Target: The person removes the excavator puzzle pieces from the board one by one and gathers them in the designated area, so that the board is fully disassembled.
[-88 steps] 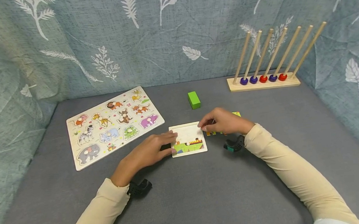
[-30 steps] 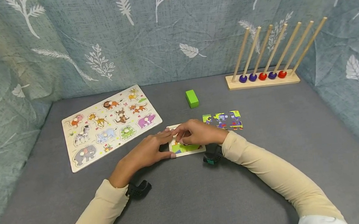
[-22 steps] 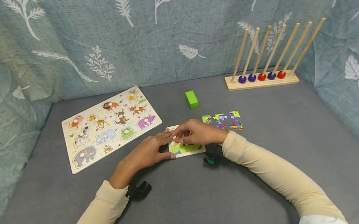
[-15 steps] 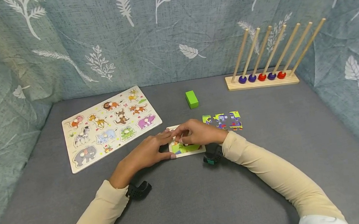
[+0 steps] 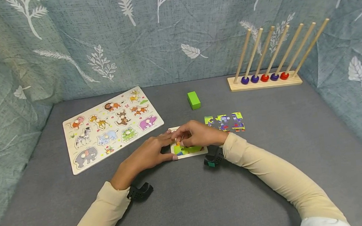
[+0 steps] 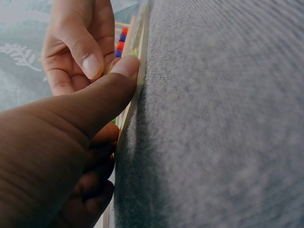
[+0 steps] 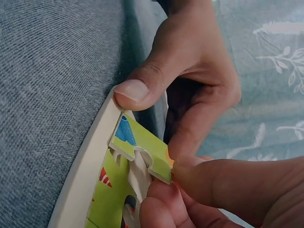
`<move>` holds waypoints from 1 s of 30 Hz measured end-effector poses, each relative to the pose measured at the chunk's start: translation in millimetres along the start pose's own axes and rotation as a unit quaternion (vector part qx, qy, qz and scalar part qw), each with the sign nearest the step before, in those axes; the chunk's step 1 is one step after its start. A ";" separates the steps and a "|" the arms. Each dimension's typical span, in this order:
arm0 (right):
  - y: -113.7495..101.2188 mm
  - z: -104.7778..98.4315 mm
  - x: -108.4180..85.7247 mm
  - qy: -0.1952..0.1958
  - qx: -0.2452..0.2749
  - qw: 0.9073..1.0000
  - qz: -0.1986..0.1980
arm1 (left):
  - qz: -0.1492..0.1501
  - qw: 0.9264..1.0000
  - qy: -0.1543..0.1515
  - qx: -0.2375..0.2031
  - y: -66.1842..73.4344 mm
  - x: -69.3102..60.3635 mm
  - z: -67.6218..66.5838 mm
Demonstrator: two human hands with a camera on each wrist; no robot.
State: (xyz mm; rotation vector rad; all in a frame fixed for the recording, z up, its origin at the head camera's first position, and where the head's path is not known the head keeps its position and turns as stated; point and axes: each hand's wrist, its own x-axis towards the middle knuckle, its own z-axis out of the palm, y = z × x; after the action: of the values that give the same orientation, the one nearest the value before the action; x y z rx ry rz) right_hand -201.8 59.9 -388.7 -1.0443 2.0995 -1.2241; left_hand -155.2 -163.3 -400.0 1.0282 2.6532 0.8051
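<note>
A small wooden jigsaw tray [image 5: 192, 155] lies on the grey cloth in the head view, partly covered by my hands. My left hand [image 5: 152, 150] holds its left side, thumb at the near corner and fingers toward the far corner. Over the tray, my right hand [image 5: 198, 136] pinches a green jigsaw piece [image 7: 142, 142] with a blue shape at its corner. In the right wrist view this piece is tilted up above the tray, close to the left thumb [image 7: 134, 91]. Other green pieces [image 7: 109, 194] lie in the tray. The right hand hides the tray's upper part.
Several loose jigsaw pieces [image 5: 222, 118] lie right of the tray. A green block [image 5: 194, 100] stands behind it. An animal peg puzzle board [image 5: 114, 128] is at the left. A wooden rack [image 5: 265, 82] with tall rods and beads stands at the back right, before a curtain [image 5: 158, 58].
Since the oldest frame, my right hand has moved left from the tray's right end, uncovering the loose pieces; the blue-marked piece now tilts up. Over the last second both hands stay nearly still.
</note>
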 end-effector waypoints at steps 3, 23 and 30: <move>-0.4 -0.2 -0.2 -0.003 -0.001 1.000 0.001 | 0.001 1.000 0.000 0.001 0.1 0.1 0.2; -2.2 -8.7 -4.0 0.001 -0.031 0.999 -0.010 | -0.001 1.000 -0.009 0.010 2.4 0.3 -2.5; -5.7 -21.7 -13.4 0.012 -0.032 0.999 0.014 | 0.017 1.000 -0.006 -0.006 5.4 1.7 -3.6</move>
State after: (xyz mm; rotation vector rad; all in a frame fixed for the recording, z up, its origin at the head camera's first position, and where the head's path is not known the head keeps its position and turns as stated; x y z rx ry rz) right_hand -207.5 79.8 -372.9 -1.0300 2.1761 -1.1689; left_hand -154.6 -160.4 -394.0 1.0754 2.6242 0.8173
